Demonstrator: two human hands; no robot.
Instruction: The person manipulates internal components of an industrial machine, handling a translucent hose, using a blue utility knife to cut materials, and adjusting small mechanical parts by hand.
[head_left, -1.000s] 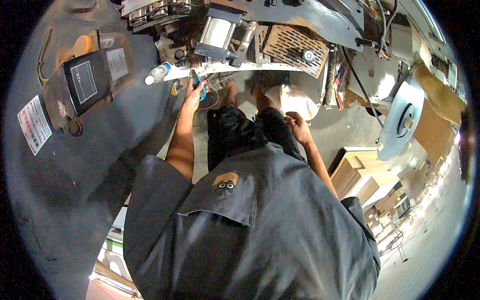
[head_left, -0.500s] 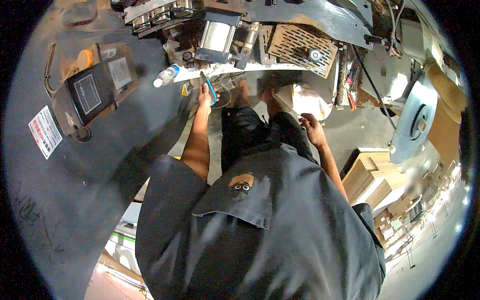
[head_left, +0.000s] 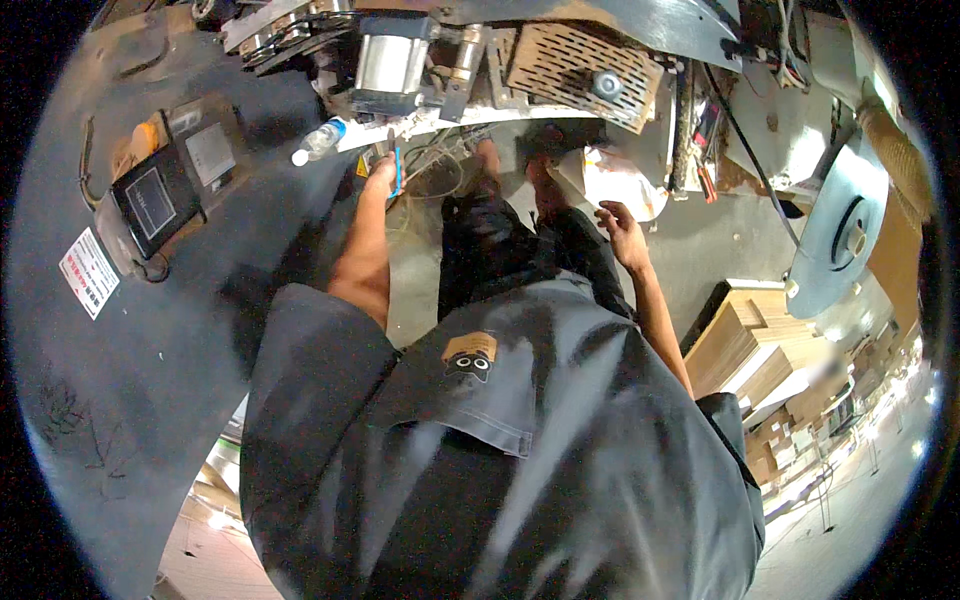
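Note:
My left hand (head_left: 382,175) is stretched out in front of me and grips a thin blue-handled tool (head_left: 396,168), held upright next to the lower edge of a grey machine (head_left: 400,60). A clear plastic bottle (head_left: 318,141) lies just left of that hand on the machine's ledge. My right hand (head_left: 620,225) hangs free at my side with its fingers spread, holding nothing, close to a crumpled white bag (head_left: 615,180) on the floor. My dark grey shirt fills the lower middle of the view, and my legs and feet show between the hands.
A grey machine housing with a small dark control screen (head_left: 152,198) and a white sticker (head_left: 88,272) curves along the left. A perforated brown metal plate (head_left: 580,60) sits above. Stacked cardboard sheets (head_left: 750,350) stand to the right, beside a round pale-blue disc (head_left: 840,235).
The view has shifted slightly; my left hand with the blue tool stays raised at the machine's edge. My right hand has drifted a little outward and opened its fingers.

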